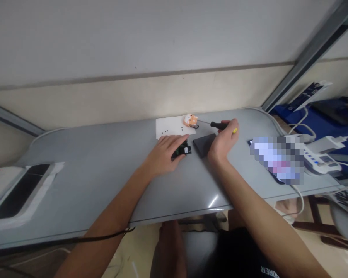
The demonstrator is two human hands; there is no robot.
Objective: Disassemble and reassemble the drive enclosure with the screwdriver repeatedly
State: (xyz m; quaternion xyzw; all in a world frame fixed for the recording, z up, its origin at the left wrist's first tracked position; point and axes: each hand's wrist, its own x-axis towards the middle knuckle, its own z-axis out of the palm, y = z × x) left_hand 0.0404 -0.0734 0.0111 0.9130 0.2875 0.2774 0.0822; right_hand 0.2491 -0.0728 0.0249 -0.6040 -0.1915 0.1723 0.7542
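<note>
My left hand point(166, 154) is curled round a small dark circuit board point(186, 150) with a white label; its fingers hide much of the board. In my right hand point(226, 141) is a screwdriver point(218, 125) with a black handle and a yellow end. Its thin shaft points left toward an orange and white animal-shaped case point(189, 120) with a dark loop. A flat dark grey cover point(202, 144) lies on the table beside the board, partly behind my right wrist. Several tiny dark screws point(165, 132) rest on a white sheet of paper point(169, 122).
A phone with a blurred screen point(274, 160) lies to the right, near a white power strip point(321, 162) with cables. On the grey table's point(104, 162) left side sits a dark phone-shaped item point(21, 191) on white packaging. A wall rises behind the table.
</note>
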